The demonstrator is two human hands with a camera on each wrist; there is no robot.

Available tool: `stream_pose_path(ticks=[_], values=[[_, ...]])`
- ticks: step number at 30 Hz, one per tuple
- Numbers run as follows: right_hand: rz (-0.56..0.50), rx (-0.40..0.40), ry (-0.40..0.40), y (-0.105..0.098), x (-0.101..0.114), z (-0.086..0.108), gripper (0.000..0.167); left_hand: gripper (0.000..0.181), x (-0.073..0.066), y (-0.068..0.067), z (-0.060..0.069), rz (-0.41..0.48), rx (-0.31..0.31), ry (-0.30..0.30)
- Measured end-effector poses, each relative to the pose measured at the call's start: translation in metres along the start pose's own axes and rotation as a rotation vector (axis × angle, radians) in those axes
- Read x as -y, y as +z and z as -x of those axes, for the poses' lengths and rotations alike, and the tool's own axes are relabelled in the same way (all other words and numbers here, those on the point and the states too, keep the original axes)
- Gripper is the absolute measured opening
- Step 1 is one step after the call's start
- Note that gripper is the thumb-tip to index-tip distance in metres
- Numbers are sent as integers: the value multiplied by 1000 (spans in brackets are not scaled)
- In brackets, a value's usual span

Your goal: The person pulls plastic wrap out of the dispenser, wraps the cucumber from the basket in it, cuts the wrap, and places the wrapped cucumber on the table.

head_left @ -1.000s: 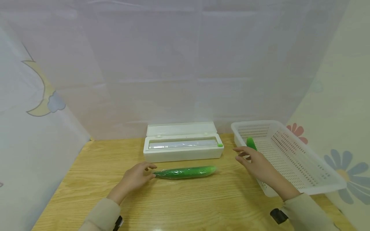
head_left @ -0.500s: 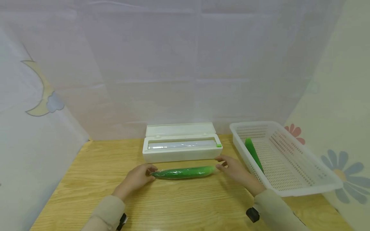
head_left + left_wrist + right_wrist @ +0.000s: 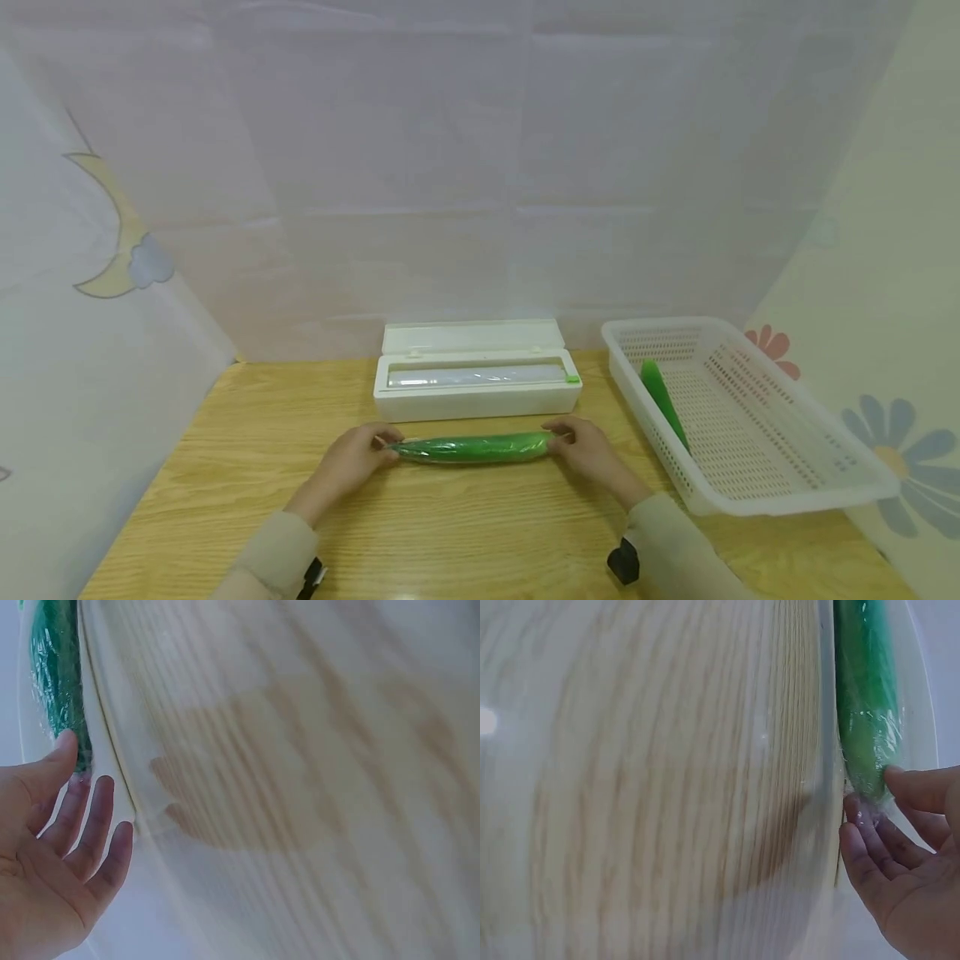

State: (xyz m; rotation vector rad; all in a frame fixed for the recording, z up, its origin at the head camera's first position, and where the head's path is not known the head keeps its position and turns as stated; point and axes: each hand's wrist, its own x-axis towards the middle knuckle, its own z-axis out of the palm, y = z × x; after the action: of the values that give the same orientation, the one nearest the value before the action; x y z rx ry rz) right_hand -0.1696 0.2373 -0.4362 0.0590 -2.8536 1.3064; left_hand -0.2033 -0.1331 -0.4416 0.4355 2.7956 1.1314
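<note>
A green cucumber [image 3: 474,449] in clear plastic wrap lies crosswise on the wooden table [image 3: 450,533]. At its left end, my left hand [image 3: 349,463] pinches the wrapped tip between thumb and fingers. My right hand [image 3: 594,457] pinches the paler right end. In the left wrist view the thumb rests on the dark tip of the cucumber [image 3: 58,671], the fingers at its end. The right wrist view shows crinkled film at the light end of the cucumber [image 3: 868,690], between thumb and fingers.
Behind the cucumber stands a white cling film box [image 3: 477,405], lid raised, a film roll [image 3: 480,377] inside and a green slider [image 3: 572,379] at its right. To the right is a white perforated basket [image 3: 780,500] with another cucumber [image 3: 663,402] along its left side.
My right hand has come left from beside the basket to the cucumber's right end and now pinches it. My left hand has stayed at the left end.
</note>
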Motion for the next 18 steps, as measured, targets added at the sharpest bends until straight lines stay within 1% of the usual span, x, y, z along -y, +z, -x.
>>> stream_pose_path(ticks=[3,5,8,12,18], values=[[-62,-14,16,4,7,2,22,20,4,-7,4,92,-14,-41],[-87,-24,12,8,12,3,21,20,7,-13,8,152,-19,-63],[-134,-44,8,14,18,2,20,21,10,-23,14,205,-36,-71],[-191,-63,-19,23,26,0,19,25,14,-37,23,218,-66,-66],[-279,-34,-59,38,41,-3,22,34,23,-54,41,229,-93,-87]])
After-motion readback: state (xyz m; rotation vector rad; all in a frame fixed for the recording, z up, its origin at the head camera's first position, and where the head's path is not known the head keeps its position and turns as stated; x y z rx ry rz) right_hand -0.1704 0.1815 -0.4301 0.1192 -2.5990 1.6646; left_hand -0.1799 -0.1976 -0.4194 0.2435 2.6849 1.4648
